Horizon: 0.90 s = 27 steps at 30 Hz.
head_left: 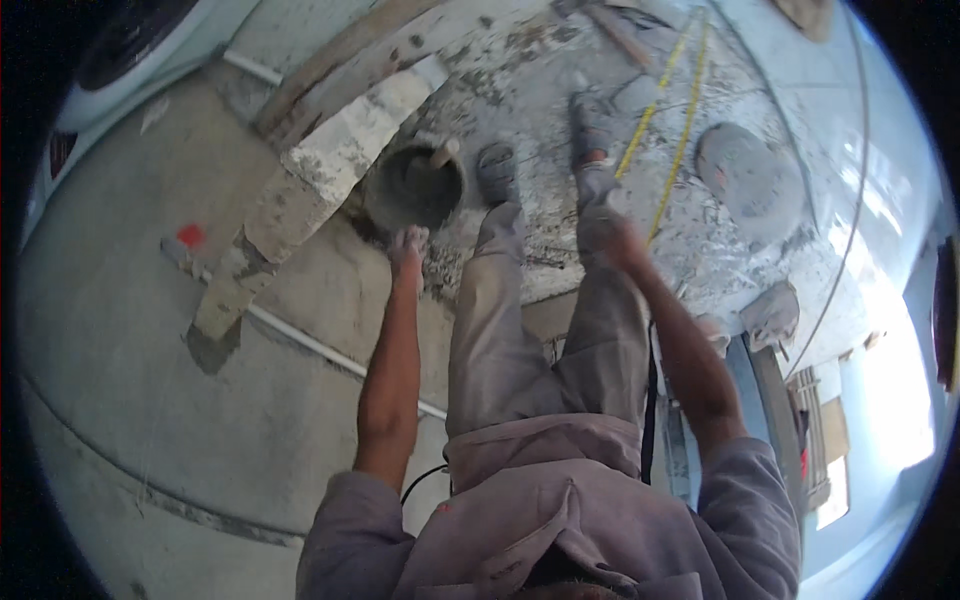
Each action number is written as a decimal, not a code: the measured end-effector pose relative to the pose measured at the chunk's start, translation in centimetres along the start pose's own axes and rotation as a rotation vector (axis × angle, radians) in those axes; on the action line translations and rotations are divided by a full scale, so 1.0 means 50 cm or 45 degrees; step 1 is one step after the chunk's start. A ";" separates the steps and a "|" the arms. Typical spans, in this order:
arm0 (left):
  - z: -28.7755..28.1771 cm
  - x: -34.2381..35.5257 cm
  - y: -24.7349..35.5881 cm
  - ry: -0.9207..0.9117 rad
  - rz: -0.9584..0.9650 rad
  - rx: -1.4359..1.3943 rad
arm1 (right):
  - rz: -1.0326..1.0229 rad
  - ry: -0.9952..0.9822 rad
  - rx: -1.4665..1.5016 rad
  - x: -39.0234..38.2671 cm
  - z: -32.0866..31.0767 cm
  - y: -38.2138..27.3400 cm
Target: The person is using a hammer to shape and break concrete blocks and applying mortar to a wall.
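Note:
Left of my legs is a round dark bucket with grey, wet-looking material inside. A light-coloured handle stands at its far right rim. My left hand, whitened with dust, is closed at the bucket's near edge. Whether its fingers grip the rim or something else cannot be seen. My right hand is beside my right lower leg. Motion blurs its fingers, and nothing can be made out in them. My dark shoes rest on the rough, mortar-spattered ground.
A broken, mortar-stained slab lies slanting at the left. Yellow lines run beyond my right foot, near a round grey patch. A white pipe crosses the left floor. A crumpled bag sits at the right, and a hammer-like tool lies far off.

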<state>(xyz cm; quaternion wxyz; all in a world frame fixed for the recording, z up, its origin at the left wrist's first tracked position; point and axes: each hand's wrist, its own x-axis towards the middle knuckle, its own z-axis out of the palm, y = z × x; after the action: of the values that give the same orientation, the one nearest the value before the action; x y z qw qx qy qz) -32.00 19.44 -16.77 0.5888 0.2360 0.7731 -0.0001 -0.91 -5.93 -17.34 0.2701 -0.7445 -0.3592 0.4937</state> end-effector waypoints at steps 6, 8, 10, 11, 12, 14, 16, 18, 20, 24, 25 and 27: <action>0.090 -0.187 0.026 -0.397 0.253 0.309 | 0.227 0.169 0.325 0.063 0.180 -0.322; 0.116 -0.247 0.018 -0.489 0.531 0.604 | 0.303 0.162 0.371 0.087 0.168 -0.375; 0.143 -0.306 0.011 -0.566 0.807 0.900 | 0.383 0.146 0.428 0.083 0.113 -0.414; 0.159 -0.337 0.015 -0.593 0.787 1.083 | 0.416 0.121 0.483 0.074 0.072 -0.430; 0.171 -0.366 0.022 -0.612 0.762 1.267 | 0.447 0.091 0.541 0.062 0.038 -0.436; 0.222 -0.423 0.039 -0.815 0.877 1.241 | 0.530 0.318 0.494 0.025 -0.029 -0.387; 0.245 -0.439 0.044 -0.996 0.987 1.219 | 0.496 0.508 0.451 0.008 -0.101 -0.305; 0.261 -0.404 0.022 -1.241 0.563 0.900 | 0.449 0.578 0.466 0.007 -0.195 -0.236; 0.288 -0.419 0.054 -1.169 0.451 0.871 | 0.486 0.803 0.255 0.003 -0.308 -0.159; 0.173 -0.316 0.067 -0.575 0.128 0.469 | 0.608 0.786 0.291 0.055 -0.473 -0.047; 0.154 -0.317 0.066 -0.409 0.048 0.395 | 0.661 0.778 0.245 0.058 -0.513 -0.001; -0.047 -0.264 0.057 -0.080 0.035 0.472 | 0.507 0.806 0.261 0.143 -0.539 0.014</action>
<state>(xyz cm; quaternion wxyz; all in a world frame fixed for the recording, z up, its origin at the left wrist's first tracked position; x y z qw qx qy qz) -30.51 17.78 -3.24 0.5590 0.3509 0.7377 -0.1421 26.15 -1.89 -11.85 0.3394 -0.8844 -0.0555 0.3156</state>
